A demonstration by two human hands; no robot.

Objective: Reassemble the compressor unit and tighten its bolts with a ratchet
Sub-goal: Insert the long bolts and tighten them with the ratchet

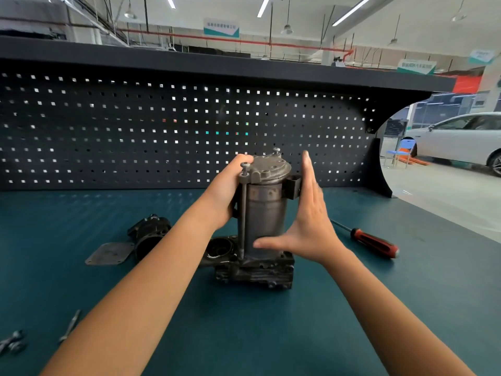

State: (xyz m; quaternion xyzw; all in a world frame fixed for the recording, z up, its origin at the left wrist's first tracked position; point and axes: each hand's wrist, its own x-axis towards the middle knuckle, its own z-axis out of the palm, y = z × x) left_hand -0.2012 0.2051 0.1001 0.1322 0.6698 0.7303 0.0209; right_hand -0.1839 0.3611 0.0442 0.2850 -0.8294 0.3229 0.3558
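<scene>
At the far left edge of the green tabletop (325, 321), a few loose metal pieces (12, 343) and a slim bolt-like part (70, 326) are laid aside, presumably kept for later fitting. Further right, a flat square plate (109, 253) and a dark housing part (149, 236) are left lying just beside the work, not yet mounted.

The compressor unit (264, 213) is stood upright in the middle of the tabletop, its cylindrical body seated on a darker finned base (254, 271). The left hand (226, 194) is wrapped around the upper left side of the cylinder, the fingers closed on it near the cap (267, 166), apparently so that the body is steadied on its base. A long bolt (244, 207) is seen running down the left side, its head raised above the cap flange, so it is judged to be unseated; a second bolt head (276, 150) stands proud at the back.

The right hand (309, 221) is held flat and spread wide against the right side, grasping nothing, the thumb laid across the lower cylinder, likely to align it.

At the right, a red-handled screwdriver (374, 242) is left well apart. No ratchet is recognised.
</scene>
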